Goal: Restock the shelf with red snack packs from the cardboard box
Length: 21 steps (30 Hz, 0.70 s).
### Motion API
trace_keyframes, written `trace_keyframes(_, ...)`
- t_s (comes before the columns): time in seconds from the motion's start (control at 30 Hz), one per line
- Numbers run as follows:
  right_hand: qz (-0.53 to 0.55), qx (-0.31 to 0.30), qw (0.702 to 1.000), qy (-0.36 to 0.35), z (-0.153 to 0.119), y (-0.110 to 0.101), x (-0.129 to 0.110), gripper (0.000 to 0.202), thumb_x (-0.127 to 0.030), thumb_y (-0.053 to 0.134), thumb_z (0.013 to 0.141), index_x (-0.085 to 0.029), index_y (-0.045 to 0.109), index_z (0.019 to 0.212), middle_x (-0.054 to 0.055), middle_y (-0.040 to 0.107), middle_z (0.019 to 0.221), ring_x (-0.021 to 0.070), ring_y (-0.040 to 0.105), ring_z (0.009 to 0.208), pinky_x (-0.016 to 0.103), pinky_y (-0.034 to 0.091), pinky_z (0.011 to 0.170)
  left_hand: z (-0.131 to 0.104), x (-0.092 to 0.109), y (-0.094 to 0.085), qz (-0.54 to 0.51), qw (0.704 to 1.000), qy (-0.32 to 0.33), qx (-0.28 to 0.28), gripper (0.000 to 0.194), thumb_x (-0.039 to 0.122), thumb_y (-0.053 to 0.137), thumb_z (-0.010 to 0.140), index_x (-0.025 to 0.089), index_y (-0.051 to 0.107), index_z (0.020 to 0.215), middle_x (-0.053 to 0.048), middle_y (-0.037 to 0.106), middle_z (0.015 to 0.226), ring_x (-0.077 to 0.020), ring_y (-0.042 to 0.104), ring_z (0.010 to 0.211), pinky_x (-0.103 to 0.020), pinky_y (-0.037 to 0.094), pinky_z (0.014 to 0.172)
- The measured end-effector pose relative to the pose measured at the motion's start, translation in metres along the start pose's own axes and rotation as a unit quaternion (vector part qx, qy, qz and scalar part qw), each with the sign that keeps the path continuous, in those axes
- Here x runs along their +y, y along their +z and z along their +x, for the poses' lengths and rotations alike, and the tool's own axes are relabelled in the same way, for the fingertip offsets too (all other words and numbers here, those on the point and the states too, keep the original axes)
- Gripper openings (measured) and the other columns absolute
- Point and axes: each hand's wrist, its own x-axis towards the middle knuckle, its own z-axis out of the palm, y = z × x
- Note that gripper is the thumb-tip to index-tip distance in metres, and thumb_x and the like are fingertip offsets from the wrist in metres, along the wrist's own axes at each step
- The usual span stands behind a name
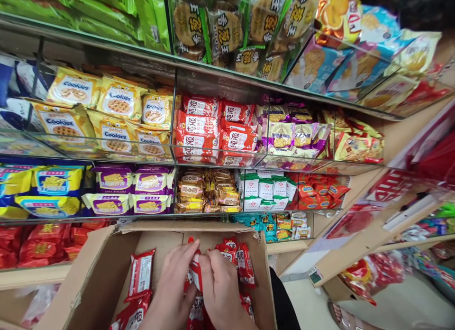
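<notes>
— Where are the hands?
— Low at 6 o'clock inside the cardboard box (106, 254): left hand (174, 285) and right hand (220, 289), fingers curled, knuckles up, together pinching one red snack packet (195, 272).

Glass-fronted shelves (220, 161) fill most of the frame, stacked in tiers and split by glass dividers. Yellow cookie packets (106, 116) sit at the upper left, red packets (213, 128) in the middle, green packets (106, 10) along the top. A pale wooden shelf edge (359, 242) slants across the lower right. Light grey floor (398, 306) shows in the bottom right corner. The lighting is bright and even.
</notes>
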Motion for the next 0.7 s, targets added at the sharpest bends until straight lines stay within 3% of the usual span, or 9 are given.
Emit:
trace_keyframes(0.07,0.077,-0.012,0.995,0.07,0.001,-0.009,0.0,0.029,-0.031,0.034,0.091,-0.02,0.053,0.073,0.0,0.057,0.062,0.0116,0.055,0.057,0.022,0.041,0.054,0.006,0.005,-0.007,-0.142,0.984,-0.109,-0.003,0.056,0.016,0.055,0.075,0.031,0.038,0.126,-0.006,0.051,0.128,-0.0255,0.046,0.119,-0.045,0.038,0.1)
trace_keyframes(0.1,0.11,-0.007,0.987,0.116,0.002,-0.014,0.002,0.024,-0.033,0.037,0.089,-0.02,0.056,0.081,0.002,0.06,0.072,0.0125,0.058,0.067,0.023,0.044,0.061,0.01,0.01,-0.012,-0.224,0.959,-0.172,0.003,0.056,0.023,0.058,0.074,0.031,0.037,0.126,-0.006,0.051,0.129,-0.0259,0.049,0.117,-0.044,0.041,0.098)
trace_keyframes(0.17,0.181,-0.01,0.963,0.199,0.005,-0.023,0.009,0.023,-0.036,0.047,0.085,-0.022,0.054,0.102,0.006,0.061,0.102,0.0157,0.058,0.09,0.027,0.046,0.076,0.016,0.023,-0.02,-0.378,0.885,-0.271,0.023,0.068,0.033,0.065,0.07,0.032,0.032,0.129,-0.006,0.053,0.13,-0.0256,0.054,0.112,-0.041,0.044,0.095)
trace_keyframes(0.23,0.292,-0.062,0.919,0.257,0.008,-0.026,0.015,0.042,-0.037,0.056,0.079,-0.023,0.046,0.117,0.009,0.055,0.117,0.018,0.056,0.1,0.031,0.047,0.082,0.02,0.036,-0.026,-0.475,0.823,-0.31,0.038,0.079,0.031,0.07,0.065,0.035,0.028,0.132,-0.003,0.055,0.129,-0.0246,0.055,0.111,-0.038,0.043,0.096)
trace_keyframes(0.3,0.393,-0.109,0.863,0.298,0.01,-0.024,0.017,0.05,-0.039,0.059,0.076,-0.022,0.042,0.12,0.009,0.06,0.108,0.0173,0.06,0.089,0.03,0.05,0.074,0.022,0.045,-0.027,-0.525,0.788,-0.319,0.045,0.086,0.026,0.073,0.063,0.038,0.026,0.133,0.0,0.054,0.131,-0.0236,0.054,0.113,-0.035,0.044,0.095)
trace_keyframes(0.37,0.433,-0.114,0.838,0.312,0.01,-0.02,0.016,0.049,-0.039,0.06,0.074,-0.02,0.044,0.117,0.006,0.065,0.09,0.0154,0.061,0.076,0.027,0.05,0.063,0.022,0.05,-0.027,-0.55,0.767,-0.327,0.044,0.09,0.024,0.074,0.061,0.04,0.024,0.134,0.001,0.056,0.13,-0.0236,0.054,0.112,-0.031,0.048,0.089)
trace_keyframes(0.53,0.398,-0.113,0.864,0.289,0.002,-0.016,0.016,0.038,-0.035,0.059,0.075,-0.02,0.048,0.108,0.003,0.065,0.081,0.0148,0.061,0.069,0.025,0.049,0.057,0.015,0.039,-0.03,-0.543,0.751,-0.374,0.04,0.096,0.025,0.076,0.06,0.032,0.02,0.138,0.0,0.072,0.104,-0.0228,0.062,0.101,-0.026,0.052,0.081)
trace_keyframes(0.6,0.315,-0.13,0.908,0.242,0.008,-0.023,0.022,0.03,-0.033,0.054,0.078,-0.019,0.052,0.105,0.005,0.066,0.084,0.0162,0.062,0.072,0.028,0.05,0.061,0.006,0.026,-0.031,-0.541,0.737,-0.401,0.055,0.098,0.024,0.077,0.058,0.03,0.021,0.138,0.0,0.074,0.097,-0.0235,0.064,0.097,-0.028,0.053,0.082)
trace_keyframes(0.7,0.095,-0.096,0.987,0.091,0.04,-0.036,0.032,0.024,-0.027,0.046,0.084,-0.017,0.057,0.104,0.009,0.064,0.097,0.0193,0.06,0.089,0.036,0.049,0.079,-0.011,0.004,-0.029,-0.536,0.71,-0.45,0.081,0.102,0.021,0.079,0.056,0.029,0.02,0.138,0.001,0.075,0.085,-0.0233,0.067,0.086,-0.032,0.055,0.079)
